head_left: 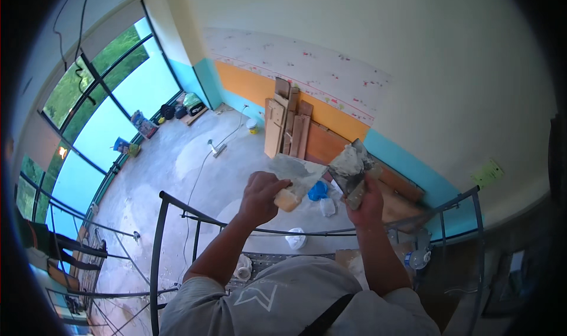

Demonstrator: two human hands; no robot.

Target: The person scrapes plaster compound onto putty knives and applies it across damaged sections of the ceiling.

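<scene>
My left hand (257, 197) is closed round the wide blade's (300, 171) handle (287, 200), probably the best spot; my right hand (367, 205) grips the scraper (347, 182) below soft-looking paste (352, 159).

The left forearm (217, 250) slants forward and inward, the left hand (263, 197) curled tight with its back upward. The right forearm (384, 258) leans slightly left, the right hand (370, 205) closed in a grip.

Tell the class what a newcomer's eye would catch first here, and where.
Probably the centre: the left hand holds a wide blade, and the right hand a metal plate heaped with whitish paste. Beyond, wooden boards lean on the orange-banded wall; bright windows fill the upper left.
</scene>
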